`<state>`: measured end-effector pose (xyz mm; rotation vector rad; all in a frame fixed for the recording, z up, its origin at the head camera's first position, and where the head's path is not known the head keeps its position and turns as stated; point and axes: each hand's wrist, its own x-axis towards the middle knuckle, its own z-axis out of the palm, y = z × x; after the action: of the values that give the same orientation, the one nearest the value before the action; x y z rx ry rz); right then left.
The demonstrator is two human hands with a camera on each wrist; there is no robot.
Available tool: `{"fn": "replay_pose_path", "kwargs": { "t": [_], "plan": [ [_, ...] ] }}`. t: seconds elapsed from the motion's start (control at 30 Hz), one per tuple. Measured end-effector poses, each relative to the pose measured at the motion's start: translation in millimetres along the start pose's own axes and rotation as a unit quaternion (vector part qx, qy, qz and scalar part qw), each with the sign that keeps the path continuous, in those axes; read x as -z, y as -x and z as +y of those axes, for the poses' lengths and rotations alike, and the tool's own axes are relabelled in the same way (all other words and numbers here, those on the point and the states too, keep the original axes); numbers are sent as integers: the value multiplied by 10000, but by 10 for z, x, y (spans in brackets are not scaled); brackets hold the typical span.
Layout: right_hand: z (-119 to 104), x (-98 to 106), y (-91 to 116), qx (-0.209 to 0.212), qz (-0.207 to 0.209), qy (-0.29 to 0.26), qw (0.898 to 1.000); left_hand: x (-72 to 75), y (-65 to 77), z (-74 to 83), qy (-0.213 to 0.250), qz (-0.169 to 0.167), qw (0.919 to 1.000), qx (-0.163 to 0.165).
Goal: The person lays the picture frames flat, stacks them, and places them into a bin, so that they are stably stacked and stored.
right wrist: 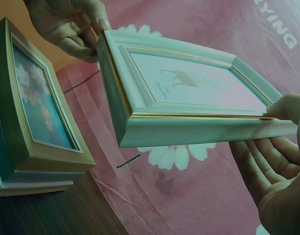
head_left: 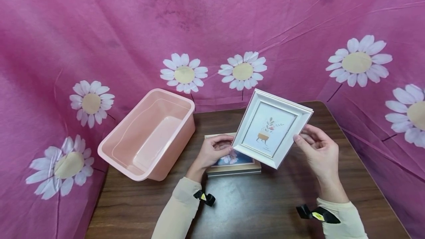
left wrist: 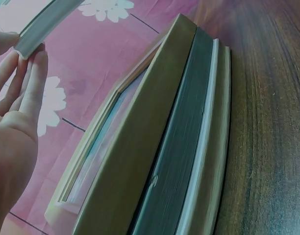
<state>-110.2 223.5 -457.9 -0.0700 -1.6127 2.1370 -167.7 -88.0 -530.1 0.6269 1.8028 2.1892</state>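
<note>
Above the dark brown wood-grain surface (head_left: 252, 209), at two o'clock from a stack of picture frames (head_left: 234, 173) and well apart from the pale pink plastic tub (head_left: 177, 146), hangs a white rectangular picture frame with a potted-plant print (head_left: 268, 130). The left hand (head_left: 216, 150) pinches its lower-left corner; the right hand (head_left: 320, 150) grips its right edge, thumb in front, fingers behind. Likely light and stiff, smooth enough to slip, perhaps fragile across its face, it is best held by the moulding. Its long axis runs seven to one o'clock, print-top toward one, face to the wearer.
</note>
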Motion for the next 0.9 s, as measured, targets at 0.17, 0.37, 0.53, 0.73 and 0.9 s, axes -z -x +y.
{"fn": "replay_pose_path", "kwargs": {
  "t": [0.17, 0.37, 0.53, 0.73, 0.9],
  "plan": [
    [7, -40, -7, 336, -37, -206, 9992, 17, 47, 2, -47, 265, 9996, -64],
    [10, -79, -31, 574, 193, -705, 9957, 60, 115, 17, -131, 584, 9981, -112],
    [26, -100, -44, 478, 94, -1530, 9870, 98, 162, 13, -140, 725, 9971, -170],
    [53, -97, -51, 368, -92, -2106, 9768, 140, 211, -10, -46, 951, 9950, -287],
    [82, -75, -20, 303, -238, -2036, 9783, 165, 238, -30, 145, 1254, 9910, -440]
  ]
}}
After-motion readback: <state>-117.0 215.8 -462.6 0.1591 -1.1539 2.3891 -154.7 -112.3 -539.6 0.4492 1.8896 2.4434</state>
